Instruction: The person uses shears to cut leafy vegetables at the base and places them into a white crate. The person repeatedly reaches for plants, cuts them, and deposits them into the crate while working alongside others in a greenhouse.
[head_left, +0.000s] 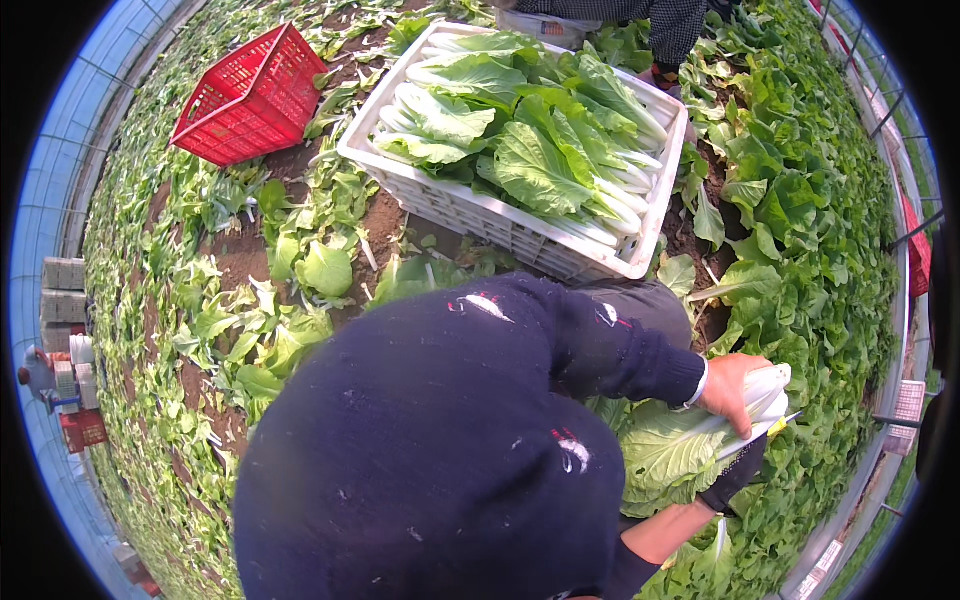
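At the right, my left hand (729, 391), bare below a dark knitted sleeve, grips the white stalks of leafy greens (675, 442). Just below it, my right hand (739, 476) wears a dark glove and is partly hidden by the stalks and leaves, so its grip cannot be told. A small yellow object (778, 427) with a thin pointed end lies against the stalk bases near the gloved fingers; it may be a knife. Above my arms stands a white plastic crate (480, 206) filled with cut leafy greens (540, 165), their white stalks towards its sides.
A red plastic crate (262, 112) stands upper left among loose leaves and soil. Growing greens (810, 247) spread along the right. Another person's dark sleeve (675, 30) shows beyond the white crate. At the far left are stacked crates (64, 307) and a distant person (37, 373).
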